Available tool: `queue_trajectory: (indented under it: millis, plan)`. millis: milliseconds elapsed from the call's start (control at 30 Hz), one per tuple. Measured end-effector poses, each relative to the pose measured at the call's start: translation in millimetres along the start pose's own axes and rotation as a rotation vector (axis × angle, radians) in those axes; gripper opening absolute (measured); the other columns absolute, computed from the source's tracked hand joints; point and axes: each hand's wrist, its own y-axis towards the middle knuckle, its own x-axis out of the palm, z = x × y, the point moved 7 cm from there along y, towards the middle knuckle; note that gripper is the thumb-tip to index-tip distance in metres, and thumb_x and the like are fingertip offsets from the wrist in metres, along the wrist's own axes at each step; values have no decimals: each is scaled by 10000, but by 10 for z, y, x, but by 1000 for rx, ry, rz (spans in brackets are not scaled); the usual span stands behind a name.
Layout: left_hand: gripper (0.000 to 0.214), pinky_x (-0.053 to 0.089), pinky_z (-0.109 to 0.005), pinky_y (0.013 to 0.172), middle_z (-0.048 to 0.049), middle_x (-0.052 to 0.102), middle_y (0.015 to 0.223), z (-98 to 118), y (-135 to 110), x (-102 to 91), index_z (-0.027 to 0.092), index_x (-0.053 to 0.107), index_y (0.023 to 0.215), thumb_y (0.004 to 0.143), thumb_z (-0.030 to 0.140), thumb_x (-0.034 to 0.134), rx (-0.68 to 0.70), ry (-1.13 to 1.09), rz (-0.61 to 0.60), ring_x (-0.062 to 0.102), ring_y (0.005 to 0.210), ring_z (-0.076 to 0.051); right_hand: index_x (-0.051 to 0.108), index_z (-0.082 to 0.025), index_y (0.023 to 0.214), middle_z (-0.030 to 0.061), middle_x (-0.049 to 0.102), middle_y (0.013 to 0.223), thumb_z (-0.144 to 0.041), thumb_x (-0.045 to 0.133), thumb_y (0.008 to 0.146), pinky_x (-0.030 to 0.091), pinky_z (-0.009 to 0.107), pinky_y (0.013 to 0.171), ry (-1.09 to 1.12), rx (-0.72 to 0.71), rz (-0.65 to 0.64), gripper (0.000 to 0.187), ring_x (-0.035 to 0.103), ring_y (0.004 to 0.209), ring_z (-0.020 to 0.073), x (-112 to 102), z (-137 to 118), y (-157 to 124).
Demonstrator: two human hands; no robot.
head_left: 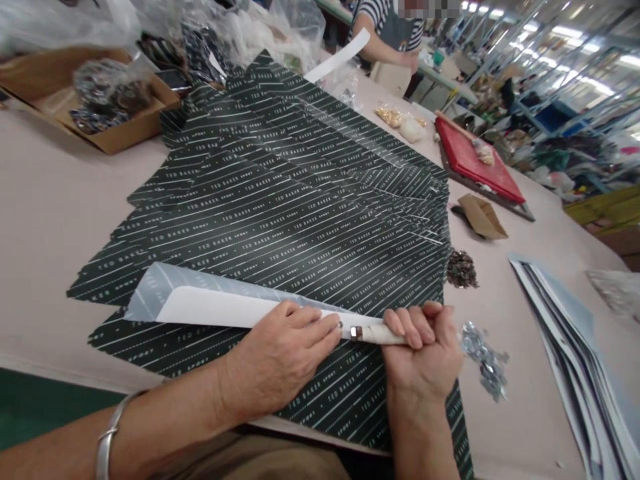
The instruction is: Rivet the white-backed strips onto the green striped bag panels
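My left hand point(287, 350) presses its bent fingers together over a long white strip point(210, 305). The strip lies on a bluish translucent sheet point(150, 280). A tiny silvery spot shows at my left fingertips; I cannot make out what it is. My right hand point(425, 343) is closed around a stick-like tool point(375, 333) with a pale wrapped handle and a dark, shiny collar, pointing toward the left fingers. Its far end is hidden by the left hand. Below both hands spreads dark green fabric point(300, 220) printed with white diagonal lines and lettering, in several layered pieces.
A cardboard box point(125, 137) with bagged parts stands at upper left. On the right lie a red tray point(480, 160), brown parts point(461, 269), silvery pieces point(485, 360) and stacked sheets point(565, 347). Another person point(387, 40) is across the table.
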Motion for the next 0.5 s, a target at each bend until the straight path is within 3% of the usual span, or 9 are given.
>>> queue_trajectory:
  millis: [367, 500]
  plan:
    - [331, 439, -388, 806, -29, 583, 1302, -34, -6, 57, 153, 535, 1305, 1038, 166, 339, -19, -33, -76, 541, 1050, -201, 635, -206, 715, -130, 121, 514, -335, 690, 880, 332, 161, 430, 7, 4, 44, 217, 47, 430, 76, 15, 157, 51]
    - [328, 443, -393, 810, -31, 581, 1315, -40, -9, 40, 156, 550, 1297, 1034, 186, 354, -4, -40, -60, 538, 1052, -206, 654, -224, 732, -126, 109, 501, -369, 615, 937, 309, 161, 391, -71, -60, -25, 254, 38, 395, 73, 149, 122, 3]
